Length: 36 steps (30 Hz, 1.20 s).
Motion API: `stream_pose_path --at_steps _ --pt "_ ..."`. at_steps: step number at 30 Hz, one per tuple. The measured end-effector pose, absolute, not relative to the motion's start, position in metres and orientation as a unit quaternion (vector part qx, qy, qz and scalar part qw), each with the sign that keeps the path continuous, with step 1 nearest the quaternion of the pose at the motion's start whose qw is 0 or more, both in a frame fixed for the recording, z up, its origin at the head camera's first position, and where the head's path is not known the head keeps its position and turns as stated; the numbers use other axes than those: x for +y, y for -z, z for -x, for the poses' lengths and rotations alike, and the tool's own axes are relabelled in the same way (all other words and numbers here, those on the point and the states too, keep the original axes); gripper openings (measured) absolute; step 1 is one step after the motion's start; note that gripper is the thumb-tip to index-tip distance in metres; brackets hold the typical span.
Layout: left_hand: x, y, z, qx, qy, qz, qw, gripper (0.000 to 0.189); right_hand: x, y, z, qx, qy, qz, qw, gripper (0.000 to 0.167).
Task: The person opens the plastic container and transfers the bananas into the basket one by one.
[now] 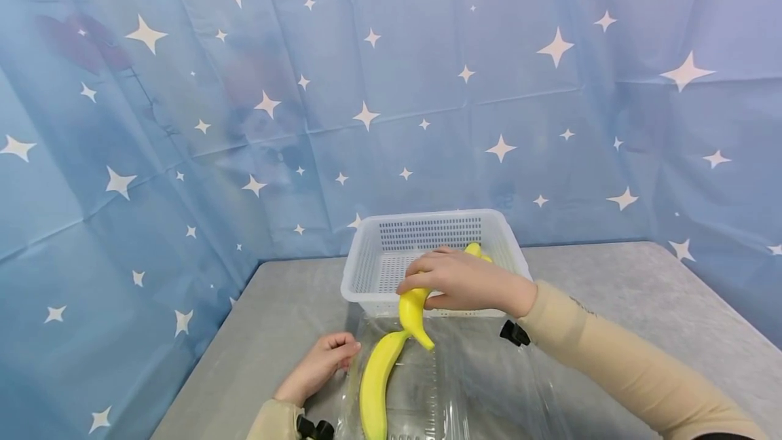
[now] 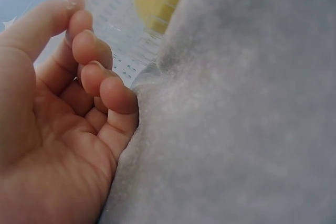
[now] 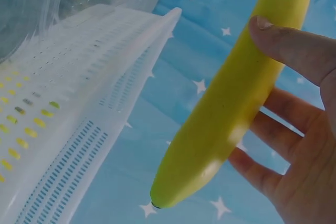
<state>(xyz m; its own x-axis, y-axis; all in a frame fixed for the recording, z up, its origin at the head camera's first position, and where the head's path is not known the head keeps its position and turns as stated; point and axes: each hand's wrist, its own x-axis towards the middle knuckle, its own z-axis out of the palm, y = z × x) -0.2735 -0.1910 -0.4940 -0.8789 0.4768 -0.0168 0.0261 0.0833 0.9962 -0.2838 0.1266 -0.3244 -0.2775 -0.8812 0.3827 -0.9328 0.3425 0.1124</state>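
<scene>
My right hand (image 1: 461, 280) grips a yellow banana (image 1: 413, 311), thumb on one side and fingers on the other. The held banana (image 3: 231, 98) slants downward at the front rim of a white slotted basket (image 1: 351, 290). Another banana (image 1: 375, 386) lies lengthwise in the left part of a clear plastic container (image 1: 489, 379); its dark tip shows in the right wrist view. Beside that container's left edge, my left hand (image 1: 324, 362) has curled fingers, with thumb and index tip pinching the thin clear edge. In the left wrist view, this hand (image 2: 68, 108) lies low by the table.
Part of a yellow fruit (image 1: 473, 248) shows inside the basket behind the right hand, and yellow shows through its slots. The grey table (image 1: 635, 304) extends on both sides. A blue curtain (image 1: 391, 87) with white stars hangs behind the basket.
</scene>
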Motion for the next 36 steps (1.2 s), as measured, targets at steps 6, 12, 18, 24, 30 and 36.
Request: stream_pose_path --at_steps 6,12,18,24,30,36 --pt "-0.192 0.493 0.272 0.72 -0.65 -0.174 0.17 0.024 0.126 0.323 0.289 -0.804 -0.052 -0.563 0.186 0.041" --pt "-0.192 0.493 0.272 0.718 -0.652 -0.171 0.172 0.024 0.127 0.322 0.298 -0.811 -0.052 -0.557 0.173 0.041" --pt "-0.193 0.494 0.271 0.717 -0.654 -0.169 0.172 0.024 0.125 0.323 0.307 -0.811 -0.045 -0.557 0.172 0.044" --pt "-0.192 0.494 0.271 0.716 -0.655 -0.171 0.17 0.024 0.125 0.324 0.317 -0.831 -0.046 -0.536 0.142 0.042" --pt "-0.192 0.496 0.275 0.713 -0.656 -0.175 0.176 0.024 0.125 0.324 0.327 -0.845 -0.056 -0.517 0.12 0.043" --pt "-0.192 0.497 0.277 0.712 -0.655 -0.179 0.178 0.025 0.126 0.327 0.337 -0.856 -0.085 -0.499 0.104 0.042"
